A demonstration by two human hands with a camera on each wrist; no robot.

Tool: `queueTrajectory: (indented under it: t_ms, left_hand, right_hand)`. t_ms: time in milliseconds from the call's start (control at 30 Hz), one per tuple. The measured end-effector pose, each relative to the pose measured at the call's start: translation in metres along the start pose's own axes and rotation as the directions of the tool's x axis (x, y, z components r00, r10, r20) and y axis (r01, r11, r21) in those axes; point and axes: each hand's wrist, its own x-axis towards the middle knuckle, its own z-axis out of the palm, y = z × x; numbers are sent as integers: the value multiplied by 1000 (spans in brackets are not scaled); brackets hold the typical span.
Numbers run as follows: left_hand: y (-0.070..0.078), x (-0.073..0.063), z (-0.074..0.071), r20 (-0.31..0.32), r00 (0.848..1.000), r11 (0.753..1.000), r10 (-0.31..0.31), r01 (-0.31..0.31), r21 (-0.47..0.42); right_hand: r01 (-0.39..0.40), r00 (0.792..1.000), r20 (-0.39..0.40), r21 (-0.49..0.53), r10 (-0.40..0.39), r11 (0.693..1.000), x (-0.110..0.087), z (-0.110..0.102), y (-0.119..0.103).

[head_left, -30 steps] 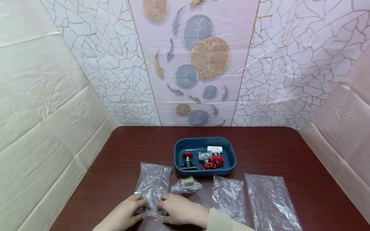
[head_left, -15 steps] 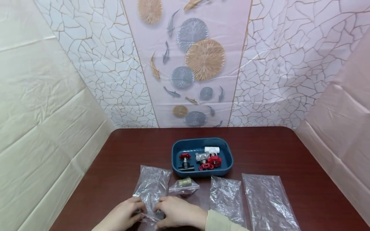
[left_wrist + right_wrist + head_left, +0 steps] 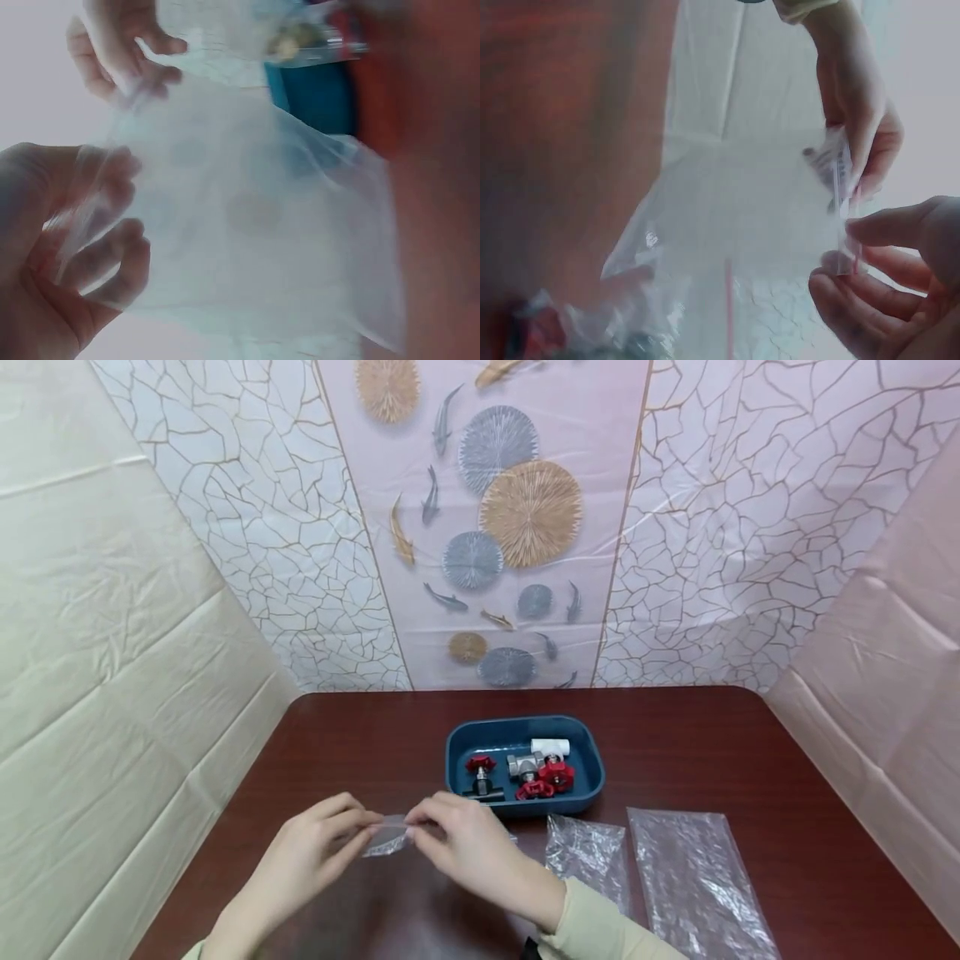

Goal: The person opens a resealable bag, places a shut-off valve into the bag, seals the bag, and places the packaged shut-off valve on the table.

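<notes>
Both hands hold up a clear zip-lock bag (image 3: pixel 386 839) by its zip edge. My left hand (image 3: pixel 318 835) pinches one side of that edge between thumb and fingers, and my right hand (image 3: pixel 468 843) pinches the other side. The left wrist view shows the bag (image 3: pixel 247 217) hanging thin and see-through from the fingertips. From the right wrist, the pink-lined zip strip of the bag (image 3: pixel 847 210) runs between the two hands. Nothing shows inside it. Behind the right hand, the small bag with a brass fitting (image 3: pixel 296 41) is mostly hidden in the head view.
A blue tray (image 3: pixel 592 802) stands at mid-table. In it lie valves with red handwheels (image 3: pixel 557 775) and a white tube-shaped piece (image 3: pixel 551 747). Two clear bags lie to the right, a smaller flat bag (image 3: pixel 588 856) and a larger flat bag (image 3: pixel 693 868).
The left-hand zip-lock bag has been lifted off the table by its zip edge. Both hands have risen with it, now overlapping the tray's front and the brass fitting's bag.
</notes>
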Motion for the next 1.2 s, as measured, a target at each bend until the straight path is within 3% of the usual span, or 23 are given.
queueTrajectory:
  t_ms: [167, 267, 400, 533, 633, 733, 867, 1200]
  left_hand:
    - [7, 23, -1, -67, 997, 999, 47, -47, 4]
    - [8, 27, 4, -88, 995, 999, 43, -42, 13]
    - [8, 32, 12, -88, 996, 1000, 6, -3, 31]
    - [6, 41, 20, -85, 996, 998, -33, 37, 43]
    - [6, 48, 25, -83, 995, 998, -55, 57, 27]
    - [7, 53, 30, -75, 994, 997, -77, 77, -2]
    - [10, 59, 33, -71, 991, 993, -117, 115, -37]
    - [10, 66, 38, -27, 986, 983, -167, 164, -86]
  right_hand:
    - [-68, 998, 4, 87, 67, 994, 4, -16, 5]
    - [-42, 999, 12, 28, 42, 999, 3, -20, 9]
    - [103, 995, -3, -129, -105, 986, 1, -20, 13]
    - [269, 961, 15, -254, -275, 929, 1, -19, 17]
    - [317, 947, 52, -332, -318, 888, 1, -16, 19]
    - [311, 949, 72, -381, -308, 870, 1, -12, 20]
    - [292, 955, 71, -399, -289, 869, 2, -10, 21]
    - [240, 960, -16, -466, -279, 852, 4, -6, 26]
